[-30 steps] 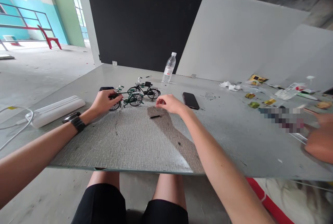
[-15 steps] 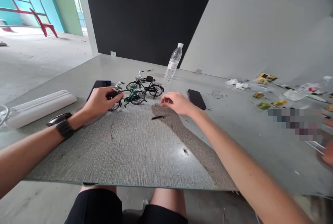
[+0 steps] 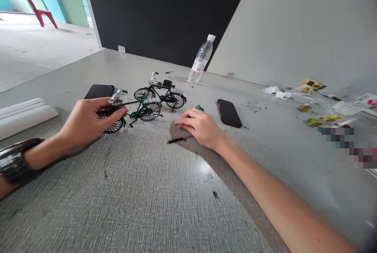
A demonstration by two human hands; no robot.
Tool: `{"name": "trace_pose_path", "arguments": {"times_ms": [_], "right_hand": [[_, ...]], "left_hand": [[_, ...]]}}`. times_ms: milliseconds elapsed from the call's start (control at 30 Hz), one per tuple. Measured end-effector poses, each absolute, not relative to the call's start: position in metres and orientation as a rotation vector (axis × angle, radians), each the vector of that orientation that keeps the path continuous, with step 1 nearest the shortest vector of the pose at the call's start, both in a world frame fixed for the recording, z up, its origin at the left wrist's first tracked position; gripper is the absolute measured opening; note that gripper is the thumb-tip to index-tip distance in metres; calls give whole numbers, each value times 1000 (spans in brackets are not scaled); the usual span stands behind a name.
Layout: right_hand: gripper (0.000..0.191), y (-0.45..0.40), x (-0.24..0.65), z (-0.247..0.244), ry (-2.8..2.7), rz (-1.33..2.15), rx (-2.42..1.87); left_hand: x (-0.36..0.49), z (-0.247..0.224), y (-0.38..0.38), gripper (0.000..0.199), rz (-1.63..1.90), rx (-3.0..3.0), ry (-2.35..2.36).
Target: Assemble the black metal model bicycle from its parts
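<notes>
My left hand (image 3: 88, 117) pinches the front end of a green model bicycle (image 3: 144, 110), just below its silver handlebar. The bicycle stands upright, with part of its front wheel behind my fingers. A black model bicycle (image 3: 169, 94) stands right behind it. To the right, my right hand (image 3: 200, 127) is low over the table, fingers bent and drawn toward the thumb; whatever is between the tips is hidden. A small green part (image 3: 199, 108) shows just beyond its knuckles. Beneath that hand lies a small screwdriver (image 3: 176, 140) with a black handle.
A dark phone (image 3: 229, 112) lies right of my right hand, another (image 3: 99, 90) behind my left. A water bottle (image 3: 202, 60) stands at the back. A white elongated object (image 3: 28, 117) is at the left. Wrappers (image 3: 313, 85) and tissues (image 3: 278, 92) litter the right side.
My view has come closer and lower over the table. The right hand has shifted a little toward me, and the green part beyond it now shows. My left hand keeps its hold on the bicycle.
</notes>
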State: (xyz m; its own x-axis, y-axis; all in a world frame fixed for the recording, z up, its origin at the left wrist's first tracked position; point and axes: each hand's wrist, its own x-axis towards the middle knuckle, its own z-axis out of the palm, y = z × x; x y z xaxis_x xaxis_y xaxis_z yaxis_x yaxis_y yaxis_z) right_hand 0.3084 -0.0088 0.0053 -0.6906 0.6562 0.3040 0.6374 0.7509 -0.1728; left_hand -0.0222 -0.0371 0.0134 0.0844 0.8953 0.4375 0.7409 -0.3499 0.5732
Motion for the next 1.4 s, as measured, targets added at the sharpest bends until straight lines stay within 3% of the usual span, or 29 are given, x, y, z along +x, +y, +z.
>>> {"name": "trace_pose_path", "arguments": {"times_ms": [1400], "right_hand": [[16,-11,313,10,-2502,309,-1245]], "left_hand": [[-21,16,-38,42,1074,2128,1738]]}}
